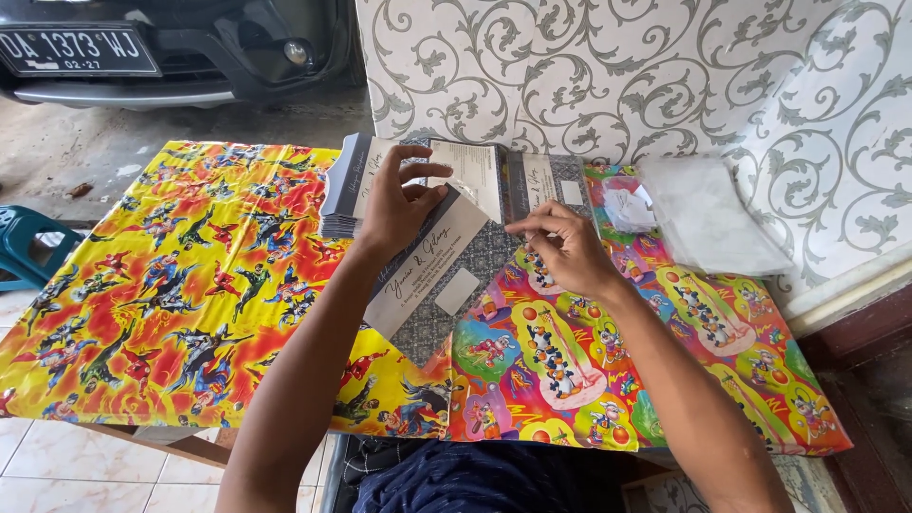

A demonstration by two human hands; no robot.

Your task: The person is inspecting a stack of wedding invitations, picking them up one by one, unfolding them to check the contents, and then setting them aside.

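A person's left hand (397,204), arm stretched forward, grips a stiff grey-and-white card (432,271) in curled fingers above the worktop (190,275) with its glossy cartoon covering, while the right hand (562,249) pinches the card's thin clear sleeve (472,190).

This looks like a home carport or covered porch, pressed into use as a work spot. A parked dark car (180,47) sits right at the top edge, its bumper over bare concrete floor (123,142), while pale tiles (57,465) show below. The low surface (190,275) wears bright cartoon wrapping paper, a wall with grey scroll-patterned covering (608,76) rises just behind, and a teal plastic stool (24,247) stands at the left.
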